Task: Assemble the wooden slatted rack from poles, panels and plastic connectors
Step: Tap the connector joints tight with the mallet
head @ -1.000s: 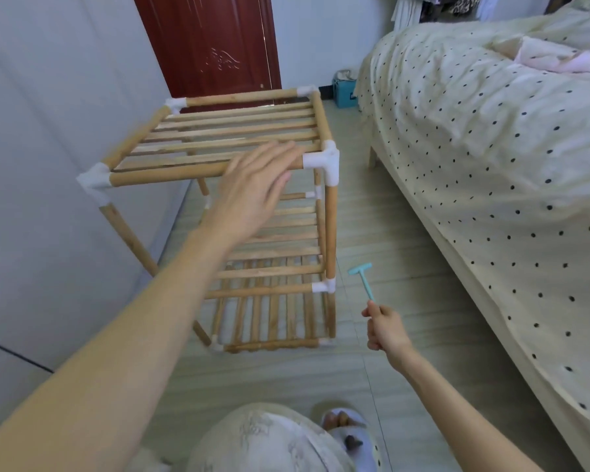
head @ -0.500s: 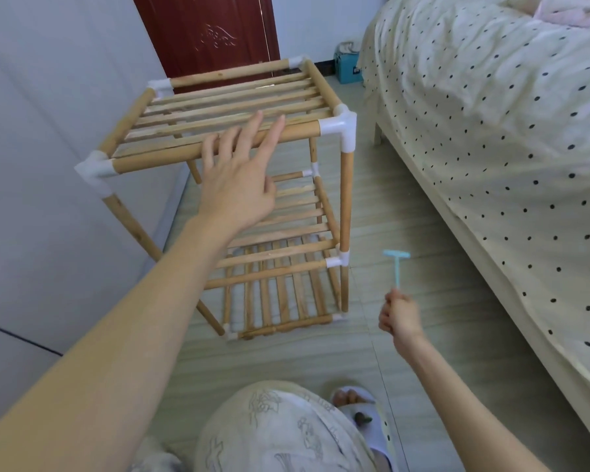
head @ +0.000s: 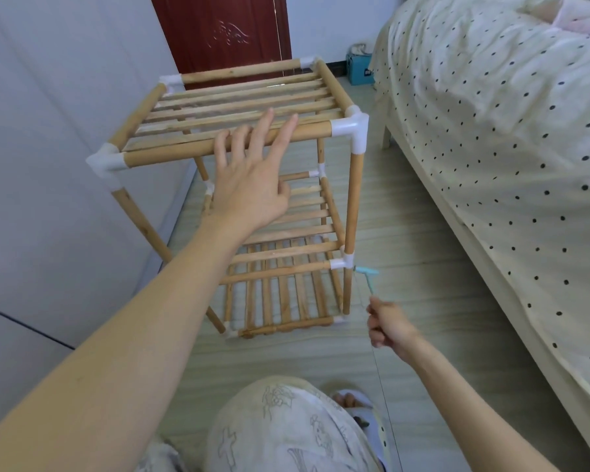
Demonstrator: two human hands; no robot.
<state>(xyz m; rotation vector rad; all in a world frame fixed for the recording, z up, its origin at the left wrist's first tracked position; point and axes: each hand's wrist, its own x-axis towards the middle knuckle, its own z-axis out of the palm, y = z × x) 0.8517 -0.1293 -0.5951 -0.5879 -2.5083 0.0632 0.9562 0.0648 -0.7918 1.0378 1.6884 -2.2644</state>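
Rack [head: 239,137] upright on floor between wall and bed. Your left hand [head: 249,185] has lifted off the top rail, fingers spread. Right hand [head: 389,327] pinches blue mallet [head: 367,275], now swung against middle-shelf connector [head: 341,264]: likely final seating taps.

Dark red door [head: 232,32], pale wall [head: 48,114], wood-look floor [head: 423,233], polka-dot bed [head: 511,131]

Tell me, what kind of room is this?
Most likely a bedroom at home. A bed with a dotted cover runs along the right side, a dark red door stands at the back, and the wooden rack sits on a plank floor.
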